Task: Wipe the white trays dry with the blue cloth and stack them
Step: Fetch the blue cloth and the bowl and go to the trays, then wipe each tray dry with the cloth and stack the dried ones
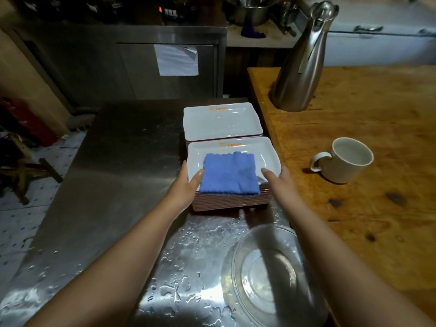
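Two stacks of white rectangular trays stand on the wet steel counter [113, 175]. The far stack [220, 121] has a bare top tray with an orange logo. On the near stack's top tray [266, 152] lies a folded blue cloth [230, 173]. My left hand [186, 182] holds that tray's left rim, thumb on the inside beside the cloth. My right hand [278, 179] holds its right rim, thumb on the inside just right of the cloth.
A steel bowl [271, 272] sits on the counter close in front of the near stack, under my right forearm. To the right is a wooden table [365, 185] with a white mug [345, 160] and a tall steel jug [304, 62]. Water drops cover the near counter.
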